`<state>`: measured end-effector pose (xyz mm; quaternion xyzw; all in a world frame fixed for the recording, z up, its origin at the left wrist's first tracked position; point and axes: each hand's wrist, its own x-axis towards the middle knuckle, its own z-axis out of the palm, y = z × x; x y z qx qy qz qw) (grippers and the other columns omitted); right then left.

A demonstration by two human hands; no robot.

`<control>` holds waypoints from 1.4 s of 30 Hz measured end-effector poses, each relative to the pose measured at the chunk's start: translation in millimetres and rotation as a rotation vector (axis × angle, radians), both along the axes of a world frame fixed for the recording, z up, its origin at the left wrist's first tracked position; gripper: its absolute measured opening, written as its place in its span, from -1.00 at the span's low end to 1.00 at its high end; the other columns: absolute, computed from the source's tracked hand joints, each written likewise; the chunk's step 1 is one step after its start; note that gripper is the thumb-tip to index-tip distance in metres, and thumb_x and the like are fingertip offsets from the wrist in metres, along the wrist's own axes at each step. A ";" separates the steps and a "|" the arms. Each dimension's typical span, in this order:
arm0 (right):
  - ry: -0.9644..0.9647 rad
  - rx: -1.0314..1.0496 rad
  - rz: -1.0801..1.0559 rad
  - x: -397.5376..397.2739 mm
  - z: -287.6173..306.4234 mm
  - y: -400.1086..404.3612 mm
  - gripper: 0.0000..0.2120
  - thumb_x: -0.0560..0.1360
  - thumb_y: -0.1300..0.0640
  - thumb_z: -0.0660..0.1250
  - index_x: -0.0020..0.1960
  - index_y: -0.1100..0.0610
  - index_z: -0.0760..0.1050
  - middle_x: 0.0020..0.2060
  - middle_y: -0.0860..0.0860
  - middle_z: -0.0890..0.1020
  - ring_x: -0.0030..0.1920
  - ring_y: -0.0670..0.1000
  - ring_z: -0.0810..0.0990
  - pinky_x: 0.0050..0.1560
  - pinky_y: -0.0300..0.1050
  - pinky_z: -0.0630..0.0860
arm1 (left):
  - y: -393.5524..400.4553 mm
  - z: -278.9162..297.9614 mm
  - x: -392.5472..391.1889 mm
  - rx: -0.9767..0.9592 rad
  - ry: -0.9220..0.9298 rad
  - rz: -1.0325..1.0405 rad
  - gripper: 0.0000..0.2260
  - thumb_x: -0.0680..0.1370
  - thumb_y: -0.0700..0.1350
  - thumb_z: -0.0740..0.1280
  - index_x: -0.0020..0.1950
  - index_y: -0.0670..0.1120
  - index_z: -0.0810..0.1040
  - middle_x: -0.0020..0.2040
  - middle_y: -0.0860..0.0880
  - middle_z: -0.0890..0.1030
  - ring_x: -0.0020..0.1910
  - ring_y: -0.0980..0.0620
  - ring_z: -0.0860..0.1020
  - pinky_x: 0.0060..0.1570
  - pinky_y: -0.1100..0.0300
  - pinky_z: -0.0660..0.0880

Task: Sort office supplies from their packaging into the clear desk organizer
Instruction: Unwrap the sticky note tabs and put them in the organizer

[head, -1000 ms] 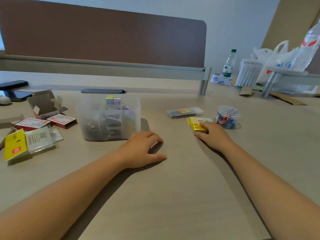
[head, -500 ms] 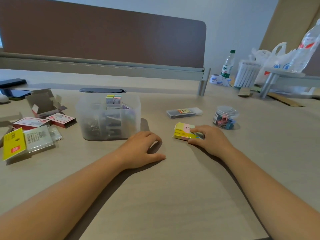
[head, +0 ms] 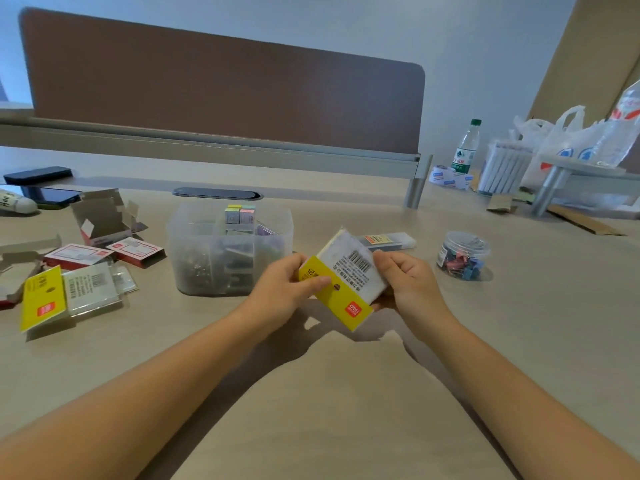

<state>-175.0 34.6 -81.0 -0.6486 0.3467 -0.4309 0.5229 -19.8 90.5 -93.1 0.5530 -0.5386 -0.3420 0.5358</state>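
Left of frame: opened cartons and yellow-carded pack lay scattered on desk. Clear desk organizer stood left of centre, partly filled. Wide bare desk lay across lower frame. Left hand gripped yellow end of sticky-note pack, thumb on top. Right hand clasped its white barcode end; pack was tilted, above desk. Binder-clip jar stood at right, apart.

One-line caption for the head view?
Both hands hold a yellow-labelled packet above the desk, beside the clear organizer.
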 end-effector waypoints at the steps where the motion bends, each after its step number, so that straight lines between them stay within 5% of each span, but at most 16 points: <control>1: -0.015 0.056 0.032 2.7 -0.6 2.1 -0.77 0.55 0.15 0.13 -0.23 0.12 0.47 -0.34 0.08 0.58 -0.51 -0.13 0.58 -0.57 -0.27 0.50 | 0.3 1.9 1.9 0.009 0.083 0.016 -0.90 0.47 -0.28 0.30 -0.19 -0.10 0.47 -0.23 -0.03 0.57 -0.28 0.11 0.59 -0.24 0.37 0.53; 6: 0.175 0.033 0.139 14.6 4.6 6.7 -0.82 0.55 0.20 0.14 -0.14 0.12 0.49 -0.28 0.01 0.57 -0.42 -0.18 0.56 -0.39 -0.32 0.54 | 7.4 15.4 16.1 0.020 0.361 0.058 -0.91 0.48 -0.29 0.28 -0.19 -0.12 0.47 -0.24 -0.06 0.58 -0.39 0.13 0.60 -0.37 0.29 0.58; 11: 0.236 -0.308 0.047 39.9 23.0 8.7 -0.75 0.49 0.24 0.25 0.16 0.11 0.44 -0.16 -0.09 0.50 -0.06 -0.02 0.52 -0.02 -0.12 0.54 | 20.9 26.4 33.5 0.014 0.311 0.145 -0.96 0.50 -0.16 0.28 -0.14 -0.05 0.51 -0.18 -0.06 0.61 -0.22 -0.04 0.59 -0.23 0.08 0.56; 15: 0.315 -0.509 0.104 64.1 33.2 16.4 -0.83 0.46 0.28 0.27 0.02 0.21 0.56 -0.22 -0.05 0.54 -0.28 -0.14 0.46 -0.23 -0.39 0.41 | 34.0 29.8 44.6 0.019 0.257 0.205 -0.95 0.49 -0.13 0.29 -0.16 -0.04 0.51 -0.20 -0.07 0.60 -0.26 -0.05 0.57 -0.29 0.12 0.52; 20: 0.362 -0.649 0.054 81.5 26.5 17.6 -0.89 0.46 0.26 0.26 -0.11 0.21 0.57 -0.23 -0.09 0.42 -0.22 -0.16 0.39 -0.22 -0.43 0.32 | 44.0 28.3 60.2 0.029 0.261 0.261 -0.93 0.51 -0.10 0.26 -0.16 -0.02 0.49 -0.21 -0.03 0.59 -0.27 -0.01 0.58 -0.31 0.12 0.54; 25: 0.321 -0.551 0.108 91.2 17.2 16.8 -0.76 0.51 0.30 0.16 -0.26 0.03 0.39 -0.27 -0.09 0.44 -0.24 -0.15 0.41 -0.17 -0.26 0.38 | 46.4 26.0 70.4 0.004 0.248 0.308 -0.93 0.52 -0.09 0.25 -0.16 -0.01 0.48 -0.21 0.01 0.59 -0.27 0.03 0.58 -0.38 0.18 0.53; 30: 0.059 -0.245 0.168 91.7 15.3 11.4 -0.73 0.52 0.36 0.11 -0.26 0.07 0.39 -0.34 0.01 0.54 -0.44 -0.26 0.50 -0.34 -0.43 0.46 | 46.3 27.3 76.7 -0.044 0.283 0.343 -0.89 0.53 -0.11 0.22 -0.19 0.02 0.46 -0.20 0.04 0.57 -0.25 0.05 0.58 -0.30 0.15 0.55; 38: 0.091 -0.227 0.126 93.9 11.6 18.1 -0.86 0.45 0.22 0.29 -0.27 0.10 0.43 -0.30 0.03 0.55 -0.26 -0.02 0.53 -0.18 -0.19 0.53 | 44.9 22.2 68.5 -0.091 0.237 0.359 -0.90 0.52 -0.13 0.24 -0.20 0.01 0.45 -0.22 0.05 0.54 -0.26 0.10 0.54 -0.35 0.23 0.51; 42: 0.166 -0.242 0.069 97.1 11.7 22.4 -0.80 0.42 0.22 0.34 -0.29 0.07 0.35 -0.29 -0.03 0.50 -0.28 -0.07 0.50 -0.22 -0.19 0.52 | 44.8 21.3 66.7 -0.110 0.182 0.362 -0.90 0.52 -0.12 0.25 -0.19 0.02 0.44 -0.24 0.08 0.53 -0.28 0.15 0.53 -0.42 0.31 0.51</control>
